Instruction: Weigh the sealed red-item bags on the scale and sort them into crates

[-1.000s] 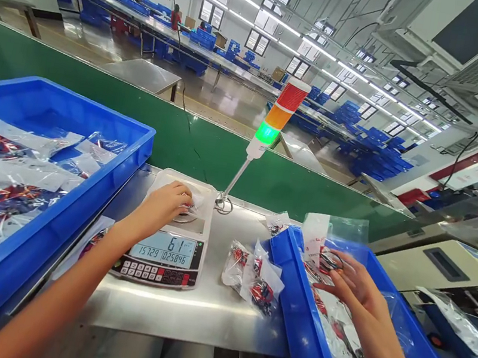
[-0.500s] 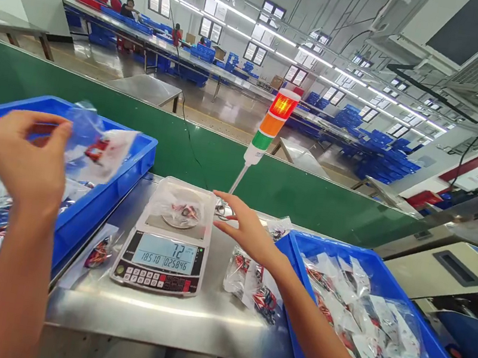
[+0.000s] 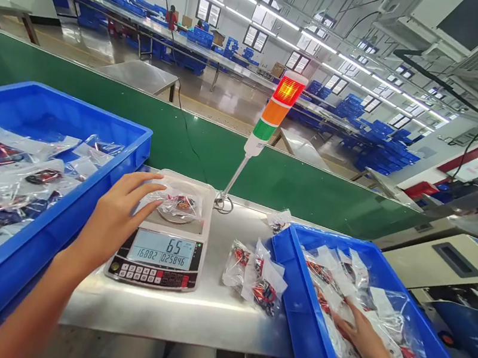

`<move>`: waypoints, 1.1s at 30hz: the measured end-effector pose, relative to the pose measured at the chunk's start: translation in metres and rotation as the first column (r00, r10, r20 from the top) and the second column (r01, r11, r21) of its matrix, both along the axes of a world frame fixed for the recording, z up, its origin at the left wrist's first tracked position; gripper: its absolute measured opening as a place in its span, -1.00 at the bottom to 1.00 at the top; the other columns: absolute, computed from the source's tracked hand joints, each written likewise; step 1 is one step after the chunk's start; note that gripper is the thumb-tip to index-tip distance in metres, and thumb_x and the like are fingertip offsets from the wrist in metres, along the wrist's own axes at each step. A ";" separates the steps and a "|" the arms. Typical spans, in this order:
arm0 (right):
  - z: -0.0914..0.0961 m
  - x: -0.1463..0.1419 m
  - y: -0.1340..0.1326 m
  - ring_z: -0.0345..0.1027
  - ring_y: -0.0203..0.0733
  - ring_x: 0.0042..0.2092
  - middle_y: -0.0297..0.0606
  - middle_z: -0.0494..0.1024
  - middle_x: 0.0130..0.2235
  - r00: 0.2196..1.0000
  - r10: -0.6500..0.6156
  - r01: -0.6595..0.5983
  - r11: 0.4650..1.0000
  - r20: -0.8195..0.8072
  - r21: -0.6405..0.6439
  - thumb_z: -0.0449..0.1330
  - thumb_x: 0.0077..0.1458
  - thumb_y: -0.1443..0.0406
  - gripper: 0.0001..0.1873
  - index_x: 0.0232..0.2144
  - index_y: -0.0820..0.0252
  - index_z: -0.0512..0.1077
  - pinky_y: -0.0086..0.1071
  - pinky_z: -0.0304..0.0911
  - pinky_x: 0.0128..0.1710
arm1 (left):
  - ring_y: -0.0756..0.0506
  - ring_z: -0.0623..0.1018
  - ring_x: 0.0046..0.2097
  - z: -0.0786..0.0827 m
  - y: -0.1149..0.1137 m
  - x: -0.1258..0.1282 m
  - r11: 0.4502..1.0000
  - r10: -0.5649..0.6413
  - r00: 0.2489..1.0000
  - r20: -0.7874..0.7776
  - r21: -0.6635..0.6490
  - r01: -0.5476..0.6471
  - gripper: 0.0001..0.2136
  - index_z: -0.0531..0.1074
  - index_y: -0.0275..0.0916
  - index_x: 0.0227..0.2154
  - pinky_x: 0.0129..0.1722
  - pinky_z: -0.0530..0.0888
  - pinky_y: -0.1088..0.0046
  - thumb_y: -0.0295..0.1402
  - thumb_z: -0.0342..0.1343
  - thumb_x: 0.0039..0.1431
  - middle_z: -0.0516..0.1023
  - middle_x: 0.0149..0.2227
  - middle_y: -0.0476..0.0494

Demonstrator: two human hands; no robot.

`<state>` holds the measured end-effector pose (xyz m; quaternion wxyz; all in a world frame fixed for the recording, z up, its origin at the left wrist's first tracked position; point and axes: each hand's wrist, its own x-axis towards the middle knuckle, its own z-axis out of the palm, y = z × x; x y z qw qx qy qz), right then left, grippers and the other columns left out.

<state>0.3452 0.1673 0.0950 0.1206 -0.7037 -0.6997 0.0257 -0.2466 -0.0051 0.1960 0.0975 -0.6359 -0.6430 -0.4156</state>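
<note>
A counting scale (image 3: 160,249) stands on the steel table, its display reading 65. A clear bag of small red and black parts (image 3: 177,202) lies on its pan. My left hand (image 3: 117,215) hovers open beside the pan's left edge, fingers stretched toward that bag. My right hand (image 3: 357,331) lies inside the right blue bin (image 3: 301,328), fingers spread flat on the clear parts bags (image 3: 365,296) heaped there. The left blue bin (image 3: 44,233) holds more such bags.
Several loose bags (image 3: 256,274) lie on the table between scale and right bin. A signal tower lamp (image 3: 275,112) rises behind the scale, its red segment lit. A green conveyor wall (image 3: 207,150) runs across behind. People work at distant tables.
My left hand has let go of the bag over the left bin and come to the scale pan. My right hand moved from the scale into the right bin. The reading fell from 72 to 65.
</note>
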 end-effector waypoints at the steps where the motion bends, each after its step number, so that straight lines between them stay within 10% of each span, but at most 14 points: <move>1: -0.008 0.008 -0.003 0.56 0.42 -0.04 0.07 0.68 -0.12 1.000 -0.007 0.008 0.999 0.028 -0.046 -0.02 -0.13 -0.20 -0.27 -0.09 0.08 0.54 0.17 0.46 -0.17 | -0.22 0.49 0.17 -0.001 0.002 0.002 1.000 -0.019 1.000 -0.002 -0.008 0.019 -0.75 0.47 -0.14 -0.04 0.19 0.46 0.11 -0.20 -0.05 0.44 0.52 0.13 -0.15; 5: -0.006 0.025 -0.008 0.59 0.38 -0.11 0.02 0.70 -0.13 0.995 -0.054 0.063 0.991 0.081 -0.118 -0.05 -0.02 0.00 -0.38 -0.10 0.14 0.58 0.09 0.44 -0.10 | -0.21 0.49 0.16 0.002 0.007 0.009 0.999 -0.047 0.999 -0.008 -0.016 0.047 -0.72 0.47 -0.18 -0.08 0.19 0.45 0.13 -0.18 -0.08 0.46 0.53 0.08 -0.17; 11: 0.064 0.013 -0.028 0.55 0.49 -0.26 -0.04 0.62 -0.43 0.975 -0.221 0.220 0.975 0.001 0.035 -0.04 0.04 -0.07 -0.53 -0.27 -0.11 0.58 0.23 0.39 -0.24 | -0.20 0.48 0.16 -0.001 0.011 0.014 0.989 -0.134 0.990 -0.051 -0.070 0.131 -0.75 0.48 -0.17 -0.03 0.19 0.47 0.14 -0.24 -0.07 0.45 0.55 0.07 -0.17; 16: 0.134 -0.085 -0.058 0.48 0.46 0.04 -0.11 0.63 -0.02 0.964 -0.006 0.062 0.977 -0.265 0.203 0.14 -0.04 -0.17 -0.45 -0.05 -0.17 0.49 0.22 0.38 0.00 | -0.29 0.47 0.21 -0.022 0.035 0.020 0.957 -0.230 0.973 0.023 -0.175 0.230 -0.79 0.56 -0.15 -0.11 0.23 0.42 0.00 -0.32 0.06 0.31 0.59 0.10 -0.16; 19: 0.158 -0.172 -0.060 0.55 0.23 -0.10 -0.20 0.65 -0.10 0.827 0.252 -0.140 0.958 -0.503 0.250 0.26 -0.05 -0.15 -0.52 -0.13 -0.12 0.54 -0.02 0.50 -0.25 | -0.22 0.62 -0.03 -0.025 0.053 0.020 0.980 -0.140 0.980 0.143 -0.121 0.158 -0.77 0.57 -0.16 -0.36 0.06 0.54 0.14 -0.34 0.01 0.30 0.69 -0.17 -0.11; 23: 0.168 -0.286 -0.044 0.49 -0.17 -0.34 -0.29 0.65 -0.18 0.514 0.588 -0.513 0.794 -0.624 0.326 0.25 0.15 0.11 -0.72 -0.14 0.07 0.58 -0.28 0.48 -0.36 | -0.17 0.67 -0.19 -0.003 0.056 0.000 0.989 0.108 0.934 0.342 0.055 -0.135 -0.78 0.56 -0.22 -0.27 -0.11 0.60 0.23 -0.27 0.03 0.29 0.69 -0.24 -0.14; 27: 0.160 -0.370 -0.028 0.55 -0.14 -0.12 -0.26 0.65 0.01 0.297 0.778 -0.744 0.552 -0.553 0.377 0.17 0.22 0.28 -0.73 -0.05 0.08 0.55 -0.19 0.49 -0.07 | -0.18 0.69 -0.29 0.031 0.028 -0.044 0.853 0.293 0.743 0.601 0.186 -0.487 -0.78 0.55 -0.22 -0.26 -0.25 0.61 0.23 -0.20 0.16 0.16 0.65 -0.34 -0.09; 31: 0.149 -0.397 -0.021 0.33 -0.10 0.28 -0.31 0.49 0.25 0.227 0.921 -0.894 0.326 -0.317 0.306 0.21 0.28 0.23 -0.67 0.08 0.00 0.47 -0.11 0.24 0.30 | -0.37 0.62 0.02 0.049 -0.014 -0.078 0.695 0.507 0.691 0.514 0.230 -0.681 -0.72 0.48 -0.30 -0.28 -0.23 0.49 0.01 -0.13 0.16 0.20 0.61 -0.21 -0.16; 33: 0.142 -0.382 -0.013 0.31 -0.13 0.29 -0.41 0.47 0.27 0.342 0.907 -0.881 0.400 -0.244 0.251 0.17 0.32 0.15 -0.68 0.10 -0.08 0.44 -0.14 0.23 0.31 | -0.47 0.39 0.28 0.049 -0.030 -0.080 0.694 0.621 0.714 0.322 0.198 -0.693 -0.71 0.42 -0.32 -0.25 -0.28 0.37 -0.05 -0.14 0.08 0.34 0.53 0.05 -0.28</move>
